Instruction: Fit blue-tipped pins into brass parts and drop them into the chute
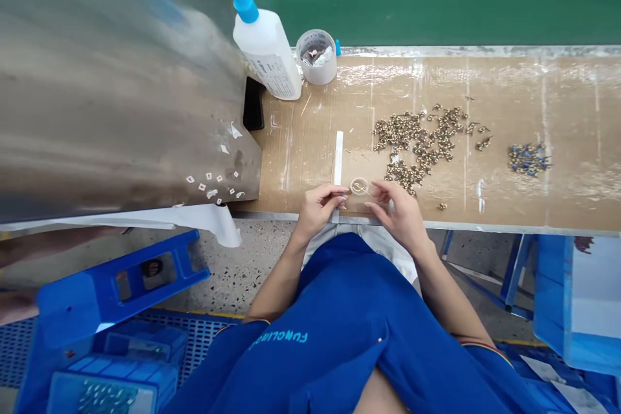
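Note:
My left hand is by the table's front edge, thumb and fingertips pinched together. Whatever small thing lies between them is too small to name. A small round clear dish with yellowish marks inside sits between my hands. My right hand is closed on a thin stick, its tip reaching over the dish. Just beyond the right fingers spreads a large pile of small brass-coloured metal parts. A white strip runs away from me beside the left fingertips.
A white bottle with a blue nozzle and a tape roll holding scraps stand at the back left. Blue-tipped parts form a group at right. A metal cabinet borders the left; a blue stool is below it.

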`<state>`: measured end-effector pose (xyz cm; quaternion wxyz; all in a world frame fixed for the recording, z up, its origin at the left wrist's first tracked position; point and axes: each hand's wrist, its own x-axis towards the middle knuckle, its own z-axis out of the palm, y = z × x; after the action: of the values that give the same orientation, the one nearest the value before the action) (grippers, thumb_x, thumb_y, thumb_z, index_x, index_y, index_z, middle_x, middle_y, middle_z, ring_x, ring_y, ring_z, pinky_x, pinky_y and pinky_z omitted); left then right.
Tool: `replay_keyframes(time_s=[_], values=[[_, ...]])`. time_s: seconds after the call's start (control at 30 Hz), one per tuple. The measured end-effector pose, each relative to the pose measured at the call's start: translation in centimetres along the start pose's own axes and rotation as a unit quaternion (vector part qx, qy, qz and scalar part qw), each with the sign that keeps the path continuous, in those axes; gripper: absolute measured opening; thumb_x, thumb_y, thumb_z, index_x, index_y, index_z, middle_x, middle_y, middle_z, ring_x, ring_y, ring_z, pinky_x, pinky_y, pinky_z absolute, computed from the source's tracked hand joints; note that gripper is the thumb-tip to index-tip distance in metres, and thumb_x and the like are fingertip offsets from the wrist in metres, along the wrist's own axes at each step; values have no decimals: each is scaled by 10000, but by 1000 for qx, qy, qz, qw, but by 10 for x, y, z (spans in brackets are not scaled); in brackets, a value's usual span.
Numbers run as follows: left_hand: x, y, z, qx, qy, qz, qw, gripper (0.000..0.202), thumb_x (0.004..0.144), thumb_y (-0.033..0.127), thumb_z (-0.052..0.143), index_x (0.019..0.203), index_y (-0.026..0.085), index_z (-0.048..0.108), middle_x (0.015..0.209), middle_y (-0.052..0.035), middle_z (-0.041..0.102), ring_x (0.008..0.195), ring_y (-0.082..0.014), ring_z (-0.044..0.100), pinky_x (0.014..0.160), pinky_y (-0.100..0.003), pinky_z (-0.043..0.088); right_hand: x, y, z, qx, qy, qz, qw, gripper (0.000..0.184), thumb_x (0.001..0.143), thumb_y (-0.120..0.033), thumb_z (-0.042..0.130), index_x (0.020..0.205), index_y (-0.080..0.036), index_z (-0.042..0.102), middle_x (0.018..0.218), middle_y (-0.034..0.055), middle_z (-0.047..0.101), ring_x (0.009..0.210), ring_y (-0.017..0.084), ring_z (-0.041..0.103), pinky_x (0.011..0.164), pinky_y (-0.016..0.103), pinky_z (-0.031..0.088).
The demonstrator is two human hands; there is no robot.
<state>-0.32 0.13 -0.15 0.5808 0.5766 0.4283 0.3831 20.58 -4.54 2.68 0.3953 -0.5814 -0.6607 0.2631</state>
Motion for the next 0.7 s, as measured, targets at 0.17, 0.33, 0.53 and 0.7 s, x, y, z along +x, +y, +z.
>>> replay_keyframes(time_s=[0.17, 0.33, 0.53, 0.7], values=[[-5, -2, -1, 13, -12, 1, 1000, 173, 913, 293, 671, 950, 142, 745, 844, -66, 771, 622, -124, 694, 587, -238, 596, 8, 6, 11, -1, 20, -4, 1000, 127, 976, -247, 588, 992, -245, 714, 847, 38, 657, 740, 179, 614, 666, 320, 526], [-3, 3, 1, 72, -9, 59, 996, 120, 902, 246, 682, 863, 154, 749, 797, -46, 741, 633, -116, 648, 577, -229, 528, 17, 4, 14, -24, 39, -50, 998, 123, 964, -258, 625, 943, -281, 745, 896, 44, 622, 802, 188, 585, 707, 347, 497], [-2, 8, 3, 155, -16, 99, 983, 187, 942, 282, 653, 816, 159, 718, 702, -16, 664, 597, -107, 567, 551, -225, 443, 34, 0, 16, -136, 21, -94, 986, 223, 983, -179, 561, 863, -271, 725, 910, 51, 616, 819, 191, 516, 722, 337, 438], [-3, 8, 7, 185, -29, 118, 975, 198, 950, 277, 646, 799, 158, 692, 685, -6, 631, 569, -98, 531, 534, -218, 414, 32, 2, 4, -99, -14, -73, 992, 194, 982, -210, 575, 853, -252, 713, 834, 38, 579, 801, 191, 532, 716, 341, 449]])
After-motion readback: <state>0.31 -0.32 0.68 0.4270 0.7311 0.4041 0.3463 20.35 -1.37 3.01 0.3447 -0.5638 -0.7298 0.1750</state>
